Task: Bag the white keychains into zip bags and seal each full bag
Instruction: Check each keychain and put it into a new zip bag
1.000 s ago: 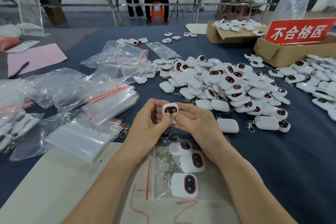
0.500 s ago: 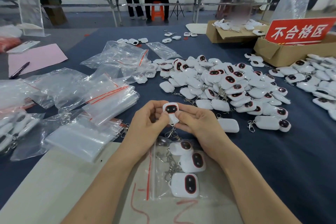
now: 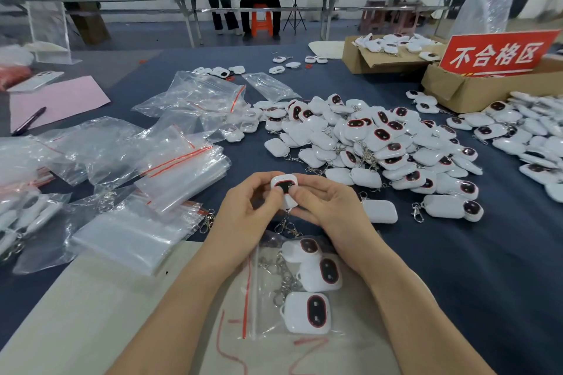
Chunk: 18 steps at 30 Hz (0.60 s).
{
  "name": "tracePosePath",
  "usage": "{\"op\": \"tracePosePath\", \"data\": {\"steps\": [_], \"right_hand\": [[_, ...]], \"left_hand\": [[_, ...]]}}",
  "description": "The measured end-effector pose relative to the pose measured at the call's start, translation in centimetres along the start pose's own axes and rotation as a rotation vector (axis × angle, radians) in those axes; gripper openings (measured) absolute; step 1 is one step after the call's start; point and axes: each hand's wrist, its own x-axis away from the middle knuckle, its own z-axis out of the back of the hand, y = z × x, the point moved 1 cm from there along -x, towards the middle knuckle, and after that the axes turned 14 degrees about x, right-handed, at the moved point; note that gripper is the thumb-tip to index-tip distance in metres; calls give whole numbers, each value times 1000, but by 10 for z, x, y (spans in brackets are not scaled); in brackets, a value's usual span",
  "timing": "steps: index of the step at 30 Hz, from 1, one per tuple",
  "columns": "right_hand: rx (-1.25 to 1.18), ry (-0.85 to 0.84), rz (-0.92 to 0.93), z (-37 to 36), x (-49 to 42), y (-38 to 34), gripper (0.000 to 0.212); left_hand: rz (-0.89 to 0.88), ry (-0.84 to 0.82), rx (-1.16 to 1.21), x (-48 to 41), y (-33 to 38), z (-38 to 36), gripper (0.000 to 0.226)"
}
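We pinch one white keychain (image 3: 285, 187) face-up between the fingertips of our left hand (image 3: 243, 218) and right hand (image 3: 330, 210), just above the zip bag (image 3: 264, 324) lying on the table (image 3: 457, 268) with three already inside, probably to check it before slipping it in.

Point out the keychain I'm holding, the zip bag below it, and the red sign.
held keychain (image 3: 285, 186), head view, its dark screen.
zip bag (image 3: 263, 323), head view, clear plastic beside red strip.
red sign (image 3: 496, 53), head view, middle of its face.
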Motion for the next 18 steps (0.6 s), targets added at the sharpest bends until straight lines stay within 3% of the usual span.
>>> {"op": "tracePosePath", "data": {"steps": [18], "right_hand": [[48, 62, -58, -1, 2, -7, 17]], "left_hand": [[-12, -34, -28, 1, 4, 2, 24]]}}
